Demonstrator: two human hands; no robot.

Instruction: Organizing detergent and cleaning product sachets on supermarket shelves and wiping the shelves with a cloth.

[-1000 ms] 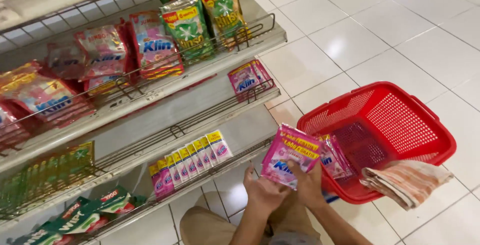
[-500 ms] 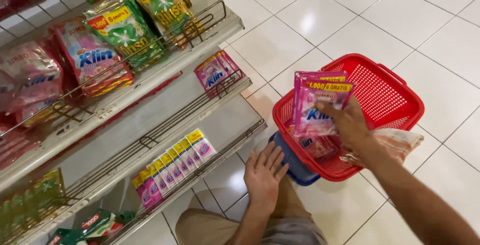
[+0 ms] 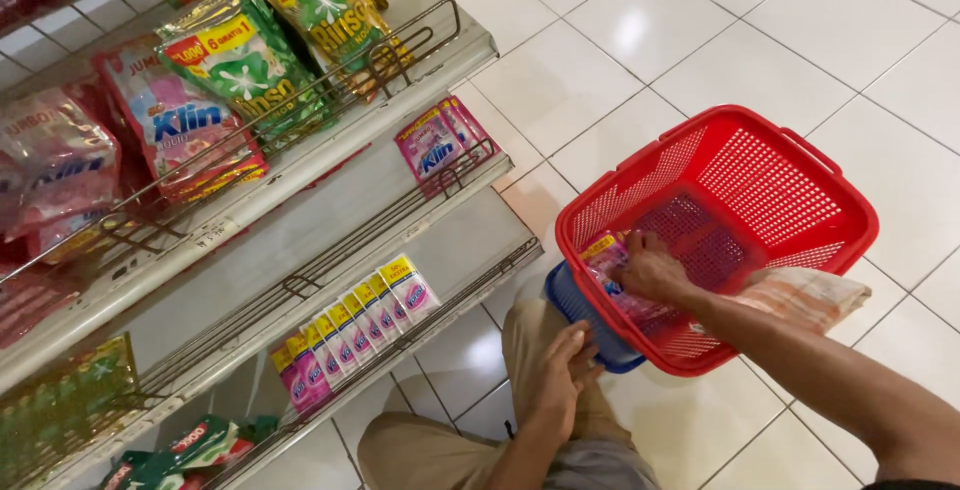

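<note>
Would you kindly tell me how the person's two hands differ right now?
The right hand reaches into the red basket, pressing on a pink packet; the left hand stays outside and holds no packet. The right arm is stretched out; the left hand lies near the knee, by the basket's blue edge. Both are bare.

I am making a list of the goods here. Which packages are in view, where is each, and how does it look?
Green pouches: top shelf, green and yellow.
Pink pouches: top shelf, pink and blue.
Pink packs: middle shelf, upright.
Sachets: lower shelf, slim pink row.
Pink pouch: in red basket, under right hand.
</note>
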